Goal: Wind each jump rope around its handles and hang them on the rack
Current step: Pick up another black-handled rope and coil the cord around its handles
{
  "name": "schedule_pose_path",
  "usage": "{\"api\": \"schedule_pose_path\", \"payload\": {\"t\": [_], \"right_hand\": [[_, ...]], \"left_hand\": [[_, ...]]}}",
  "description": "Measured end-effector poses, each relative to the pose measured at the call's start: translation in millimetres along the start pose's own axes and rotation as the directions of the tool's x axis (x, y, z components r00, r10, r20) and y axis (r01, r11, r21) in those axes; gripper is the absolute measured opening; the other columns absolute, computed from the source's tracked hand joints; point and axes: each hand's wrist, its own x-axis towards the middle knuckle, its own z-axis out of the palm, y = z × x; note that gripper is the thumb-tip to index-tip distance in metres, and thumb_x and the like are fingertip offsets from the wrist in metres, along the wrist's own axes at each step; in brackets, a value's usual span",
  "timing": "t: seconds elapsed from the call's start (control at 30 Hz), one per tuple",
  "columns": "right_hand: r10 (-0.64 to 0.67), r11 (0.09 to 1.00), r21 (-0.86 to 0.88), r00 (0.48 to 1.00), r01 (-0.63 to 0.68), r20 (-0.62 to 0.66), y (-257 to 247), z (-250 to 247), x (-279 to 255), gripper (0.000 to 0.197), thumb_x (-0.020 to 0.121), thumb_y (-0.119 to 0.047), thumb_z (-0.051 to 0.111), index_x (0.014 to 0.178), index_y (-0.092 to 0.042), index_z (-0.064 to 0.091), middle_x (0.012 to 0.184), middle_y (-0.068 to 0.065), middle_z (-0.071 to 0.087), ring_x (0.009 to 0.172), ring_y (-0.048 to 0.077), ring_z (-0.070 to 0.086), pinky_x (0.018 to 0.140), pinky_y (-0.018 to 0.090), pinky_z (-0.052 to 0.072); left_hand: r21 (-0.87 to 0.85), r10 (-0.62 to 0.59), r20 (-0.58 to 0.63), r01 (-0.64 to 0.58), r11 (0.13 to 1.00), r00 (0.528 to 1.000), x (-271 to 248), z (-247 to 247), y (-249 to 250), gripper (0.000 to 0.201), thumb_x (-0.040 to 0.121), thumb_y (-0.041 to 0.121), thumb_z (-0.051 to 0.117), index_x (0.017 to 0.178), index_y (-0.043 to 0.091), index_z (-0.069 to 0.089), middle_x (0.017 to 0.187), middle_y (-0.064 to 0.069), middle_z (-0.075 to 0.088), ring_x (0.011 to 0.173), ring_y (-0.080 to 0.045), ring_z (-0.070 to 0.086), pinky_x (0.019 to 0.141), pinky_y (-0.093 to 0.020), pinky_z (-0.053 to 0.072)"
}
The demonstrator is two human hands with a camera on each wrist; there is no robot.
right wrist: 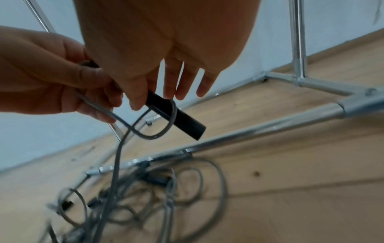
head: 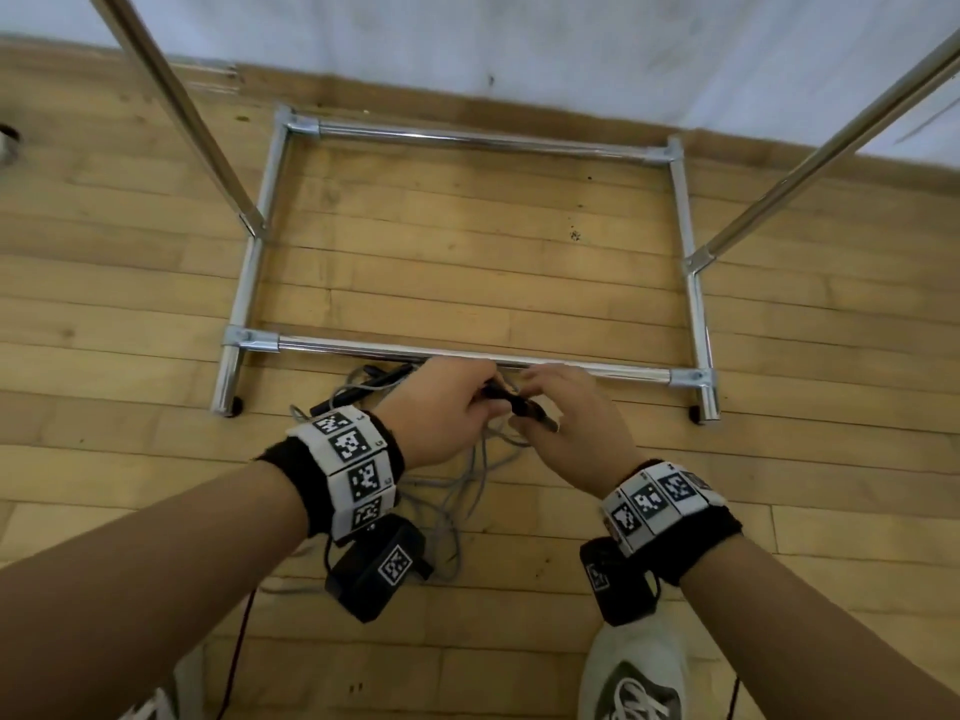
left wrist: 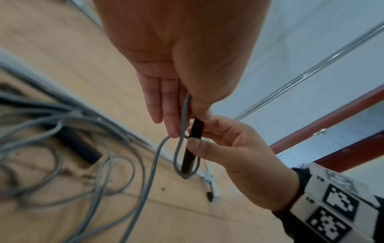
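Note:
A black jump-rope handle (head: 511, 402) (left wrist: 191, 148) (right wrist: 176, 116) is held between both hands just above the floor. My left hand (head: 485, 397) (left wrist: 182, 118) grips its upper end together with the grey cord (left wrist: 185, 111). My right hand (head: 524, 410) (right wrist: 149, 98) pinches the handle's middle between thumb and forefinger, its other fingers straight. One grey cord loop (left wrist: 176, 157) (right wrist: 158, 135) lies around the handle's free end. The remaining cord trails down into a tangled grey pile (head: 452, 491) (right wrist: 166, 189) on the floor. The chrome rack (head: 363, 349) stands right behind the hands.
More black handles (head: 387, 379) (left wrist: 83, 146) lie in the rope pile by the rack's front bottom bar. Two slanted chrome uprights (head: 171, 96) (head: 831, 148) rise either side. My shoe (head: 634, 667) stands on the wooden floor below; a white wall (head: 519, 39) is behind.

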Motion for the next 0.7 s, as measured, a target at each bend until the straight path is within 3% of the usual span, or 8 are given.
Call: {"api": "schedule_pose_path", "payload": {"t": [0.07, 0.2, 0.27, 0.33, 0.4, 0.5, 0.6, 0.7], "right_hand": [[-0.040, 0.999, 0.021, 0.999, 0.040, -0.018, -21.9, -20.5, 2.3, 0.021, 0.085, -0.027, 0.070, 0.103, -0.018, 0.065, 0.114, -0.002, 0.066, 0.109, 0.020, 0.056, 0.095, 0.041, 0.045], [-0.058, 0.994, 0.092, 0.998, 0.056, 0.022, -67.8, -62.0, -4.0, 0.014, 0.094, -0.027, 0.059, 0.105, -0.028, 0.051, 0.090, -0.002, 0.067, 0.078, 0.017, 0.061, 0.069, 0.041, 0.052], [-0.070, 0.996, 0.066, 0.996, 0.067, 0.052, -89.1, -78.4, -10.8, 0.015, 0.098, -0.027, 0.054, 0.109, -0.028, 0.044, 0.089, -0.001, 0.067, 0.070, 0.018, 0.060, 0.062, 0.039, 0.049], [-0.094, 0.994, 0.059, 0.995, 0.092, 0.035, -110.4, -92.9, -18.0, 0.017, 0.099, -0.027, 0.052, 0.112, -0.024, 0.042, 0.086, -0.002, 0.067, 0.063, 0.013, 0.057, 0.057, 0.035, 0.043], [-0.082, 0.989, 0.120, 0.996, 0.084, -0.026, -131.7, -107.2, -24.7, 0.018, 0.100, -0.027, 0.053, 0.114, -0.023, 0.043, 0.087, -0.002, 0.069, 0.067, 0.012, 0.062, 0.059, 0.036, 0.048], [-0.022, 0.938, 0.341, 0.990, 0.068, -0.137, -162.5, -129.6, -33.2, 0.016, 0.099, -0.025, 0.055, 0.111, -0.024, 0.045, 0.088, -0.002, 0.073, 0.074, 0.010, 0.070, 0.062, 0.027, 0.055], [0.028, 0.861, 0.503, 0.980, 0.076, -0.196, -190.3, -150.6, -40.0, 0.014, 0.097, -0.022, 0.059, 0.104, -0.027, 0.048, 0.085, 0.002, 0.075, 0.075, 0.017, 0.073, 0.064, 0.032, 0.059], [0.040, 0.851, 0.516, 0.967, 0.100, -0.252, -210.3, -168.4, -46.8, 0.014, 0.096, -0.021, 0.062, 0.099, -0.027, 0.050, 0.086, 0.001, 0.076, 0.079, 0.018, 0.073, 0.070, 0.041, 0.061]], "left_hand": [[-0.018, 0.024, -0.030, -0.025, 1.000, 0.999, -13.4, -23.7, 14.5, 0.011, 0.095, 0.028, 0.060, 0.097, 0.018, 0.064, 0.078, 0.004, 0.068, 0.072, -0.015, 0.062, 0.067, -0.033, 0.052], [-0.083, 0.066, -0.116, -0.076, 0.994, 0.991, -43.2, -69.5, 45.1, 0.008, 0.093, 0.032, 0.063, 0.095, 0.024, 0.065, 0.070, 0.009, 0.070, 0.064, -0.003, 0.066, 0.056, -0.020, 0.053], [-0.110, 0.099, -0.172, -0.119, 0.987, 0.980, -58.0, -87.1, 60.0, 0.009, 0.092, 0.033, 0.065, 0.095, 0.025, 0.064, 0.070, 0.008, 0.069, 0.062, -0.001, 0.065, 0.052, -0.015, 0.048], [-0.086, 0.122, -0.217, -0.144, 0.986, 0.968, -73.0, -99.5, 73.4, 0.012, 0.090, 0.036, 0.066, 0.097, 0.027, 0.061, 0.073, 0.007, 0.067, 0.064, -0.002, 0.062, 0.055, -0.017, 0.046], [-0.051, 0.127, -0.251, -0.144, 0.988, 0.960, -88.4, -105.9, 84.7, 0.017, 0.088, 0.040, 0.067, 0.098, 0.031, 0.058, 0.079, 0.009, 0.065, 0.072, 0.000, 0.059, 0.061, -0.017, 0.046], [-0.062, 0.162, -0.261, -0.184, 0.981, 0.952, -109.7, -108.3, 100.7, 0.013, 0.092, 0.038, 0.063, 0.096, 0.026, 0.061, 0.089, 0.011, 0.067, 0.084, 0.002, 0.061, 0.073, -0.017, 0.051], [-0.132, 0.201, -0.316, -0.253, 0.958, 0.927, -127.8, -111.2, 118.4, 0.006, 0.094, 0.031, 0.061, 0.088, 0.028, 0.061, 0.086, 0.013, 0.067, 0.082, 0.004, 0.061, 0.070, -0.012, 0.049], [-0.090, 0.201, -0.391, -0.255, 0.963, 0.898, -139.1, -120.1, 134.8, 0.013, 0.093, 0.025, 0.061, 0.081, 0.029, 0.058, 0.074, 0.015, 0.062, 0.070, 0.009, 0.057, 0.059, -0.009, 0.039]]}}
